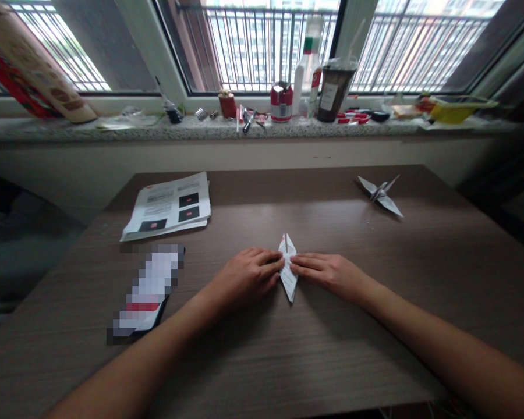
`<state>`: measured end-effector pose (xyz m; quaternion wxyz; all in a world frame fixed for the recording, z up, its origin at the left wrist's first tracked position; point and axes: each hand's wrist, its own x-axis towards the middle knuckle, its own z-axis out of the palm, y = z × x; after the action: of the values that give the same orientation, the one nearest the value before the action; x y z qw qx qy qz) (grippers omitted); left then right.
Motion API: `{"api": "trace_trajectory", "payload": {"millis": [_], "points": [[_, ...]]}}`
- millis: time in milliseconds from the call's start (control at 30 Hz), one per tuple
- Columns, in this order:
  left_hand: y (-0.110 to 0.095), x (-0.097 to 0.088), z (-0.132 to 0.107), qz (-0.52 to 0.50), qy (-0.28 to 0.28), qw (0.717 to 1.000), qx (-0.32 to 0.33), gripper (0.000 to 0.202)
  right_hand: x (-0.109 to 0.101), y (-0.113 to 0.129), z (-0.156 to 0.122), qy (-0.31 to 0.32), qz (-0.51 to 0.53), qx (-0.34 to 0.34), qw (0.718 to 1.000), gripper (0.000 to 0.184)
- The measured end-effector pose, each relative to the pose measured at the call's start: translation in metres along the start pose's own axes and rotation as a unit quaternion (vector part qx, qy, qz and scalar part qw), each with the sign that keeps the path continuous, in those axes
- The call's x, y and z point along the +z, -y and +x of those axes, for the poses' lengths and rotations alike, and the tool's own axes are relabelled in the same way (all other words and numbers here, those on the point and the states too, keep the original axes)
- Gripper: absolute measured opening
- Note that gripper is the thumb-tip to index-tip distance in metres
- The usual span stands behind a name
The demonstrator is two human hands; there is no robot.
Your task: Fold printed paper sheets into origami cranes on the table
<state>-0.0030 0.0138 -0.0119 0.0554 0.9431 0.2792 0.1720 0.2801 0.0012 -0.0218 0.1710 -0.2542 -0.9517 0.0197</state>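
A slim diamond of folded white printed paper (pixel 290 285) lies on the table in front of me, its far end split into two points. My left hand (pixel 254 270) holds its left edge, the fingers close together and the tips on the paper. From the other side my right hand (pixel 329 272) has its fingers pressed together, tips on the right edge. Whether either thumb is under the paper is hidden. Farther back on the right rests a folded paper crane (pixel 381 193) with its wings spread.
On the brown table (pixel 253 361), a stack of printed sheets (pixel 170 203) lies back left, with a blurred-out phone-like object (pixel 151 291) near my left forearm. Along the windowsill (pixel 131 135) stand a red can (pixel 282 102), a dark drink cup (pixel 334 90), a bottle (pixel 305 81) and a yellow basket (pixel 452 110).
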Motion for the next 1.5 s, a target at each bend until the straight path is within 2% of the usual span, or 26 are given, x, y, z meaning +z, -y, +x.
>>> {"api": "trace_trajectory", "payload": {"millis": [367,500,633,800,1033,1200,1333,1500], "points": [[-0.016,0.005,0.002,-0.009,0.009,0.997,-0.081,0.038,0.001,0.007,0.004,-0.051,0.07,0.029,0.996,0.03],[-0.015,0.006,0.002,-0.015,0.012,0.996,-0.088,0.04,0.005,0.01,0.007,-0.066,0.111,0.084,0.988,0.024],[-0.016,0.005,0.004,-0.012,0.003,0.997,-0.078,0.04,0.011,0.013,0.011,-0.105,0.152,0.139,0.973,0.014],[-0.016,0.004,0.006,-0.016,0.006,0.999,-0.034,0.025,0.012,0.014,0.015,-0.124,0.183,0.194,0.956,0.006],[-0.011,0.004,0.005,-0.044,0.01,0.999,0.001,0.025,0.001,0.013,0.012,-0.108,0.143,0.243,0.953,0.018],[-0.012,0.003,0.005,-0.024,0.024,0.999,-0.008,0.022,-0.002,0.011,0.008,-0.097,0.165,0.249,0.95,0.024],[-0.013,0.004,0.007,-0.036,0.022,0.999,-0.032,0.02,0.0,0.011,0.007,-0.089,0.169,0.229,0.955,0.024],[-0.013,0.006,0.01,-0.042,-0.016,0.996,-0.073,0.038,0.005,0.011,0.009,-0.079,0.18,0.211,0.957,0.023]]}}
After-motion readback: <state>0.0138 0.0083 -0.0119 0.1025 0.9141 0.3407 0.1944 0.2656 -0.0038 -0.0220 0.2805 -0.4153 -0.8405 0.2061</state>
